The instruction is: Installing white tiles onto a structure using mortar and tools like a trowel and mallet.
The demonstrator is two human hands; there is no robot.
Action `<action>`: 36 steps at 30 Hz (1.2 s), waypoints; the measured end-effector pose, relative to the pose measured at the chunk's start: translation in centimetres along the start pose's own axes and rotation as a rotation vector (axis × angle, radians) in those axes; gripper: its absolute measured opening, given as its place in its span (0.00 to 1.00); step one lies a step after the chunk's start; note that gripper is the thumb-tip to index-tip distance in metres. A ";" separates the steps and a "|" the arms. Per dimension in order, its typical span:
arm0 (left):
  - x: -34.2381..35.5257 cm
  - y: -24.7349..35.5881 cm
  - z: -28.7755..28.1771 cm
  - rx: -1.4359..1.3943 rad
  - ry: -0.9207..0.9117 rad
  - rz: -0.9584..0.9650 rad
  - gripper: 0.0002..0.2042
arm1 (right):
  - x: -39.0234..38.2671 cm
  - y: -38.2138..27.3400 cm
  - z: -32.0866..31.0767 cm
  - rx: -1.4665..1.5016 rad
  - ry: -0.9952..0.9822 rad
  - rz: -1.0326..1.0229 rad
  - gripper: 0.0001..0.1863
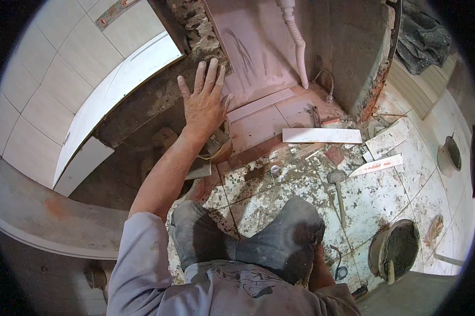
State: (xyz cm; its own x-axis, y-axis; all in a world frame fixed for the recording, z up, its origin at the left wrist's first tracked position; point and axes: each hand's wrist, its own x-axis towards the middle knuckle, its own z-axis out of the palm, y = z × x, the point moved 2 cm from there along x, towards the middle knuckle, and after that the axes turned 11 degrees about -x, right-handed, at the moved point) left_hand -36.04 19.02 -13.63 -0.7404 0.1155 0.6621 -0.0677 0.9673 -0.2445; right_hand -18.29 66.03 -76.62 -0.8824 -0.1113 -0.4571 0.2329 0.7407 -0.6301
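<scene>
My left hand (205, 105) reaches out with its fingers spread, palm down, over the end of a rough mortar-covered ledge (137, 113). Nothing shows in it, and whether the palm presses on the ledge I cannot tell. Along that ledge's far side runs a strip of white tile (116, 79). Below my left wrist are broken masonry pieces (216, 145). My right hand (317, 268) is down beside my right knee; only a sliver shows, and its fingers are hidden behind the leg.
A long white tile piece (322, 136) lies ahead on the dirty floor, near cut tile scraps (377, 165). To the right are a hammer (336, 181) and a mortar bucket (401, 250). A ribbed drain hose (298, 47) hangs in the recess. A metal bar (114, 13) rests on the tiles.
</scene>
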 end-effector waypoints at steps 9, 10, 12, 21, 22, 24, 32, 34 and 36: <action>-2.8 0.9 -1.3 -0.117 0.021 -0.022 0.28 | -2.7 -9.5 -7.4 -0.143 0.203 0.025 0.18; -3.9 1.4 -1.1 -0.227 0.016 -0.053 0.27 | -2.9 -11.0 -8.7 -0.115 0.217 0.074 0.20; -6.3 2.9 -0.3 -0.294 -0.003 -0.084 0.27 | -2.9 -14.8 -11.5 -0.047 0.298 0.014 0.20; -11.3 14.4 3.3 -1.489 -0.592 -0.697 0.33 | -6.9 -36.3 -25.1 0.466 0.300 -0.121 0.13; -10.9 15.6 3.0 -1.624 -0.604 -0.634 0.32 | -8.2 -38.5 -25.8 0.483 0.290 -0.281 0.14; -10.1 16.7 2.1 -1.762 -0.613 -0.566 0.31 | -10.2 -41.9 -25.8 0.555 0.150 -0.259 0.12; -5.8 14.1 -3.9 -1.776 -0.356 -0.643 0.18 | -12.3 -46.2 -23.2 0.642 0.249 -0.560 0.13; -3.5 13.1 -4.9 -1.303 -0.194 -0.540 0.13 | -13.1 -44.8 -22.2 0.683 0.242 -0.478 0.14; -0.6 13.4 -5.0 -1.375 -0.151 -0.428 0.12 | -14.2 -43.3 -21.1 0.679 0.251 -0.380 0.14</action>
State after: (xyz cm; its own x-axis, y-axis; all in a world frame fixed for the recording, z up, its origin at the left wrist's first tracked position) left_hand -33.17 33.00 -13.73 -0.8965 -0.1729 0.4079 0.3218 0.3784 0.8679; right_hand -24.45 49.47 -29.61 -0.9975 -0.0627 -0.0325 0.0254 0.1105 -0.9936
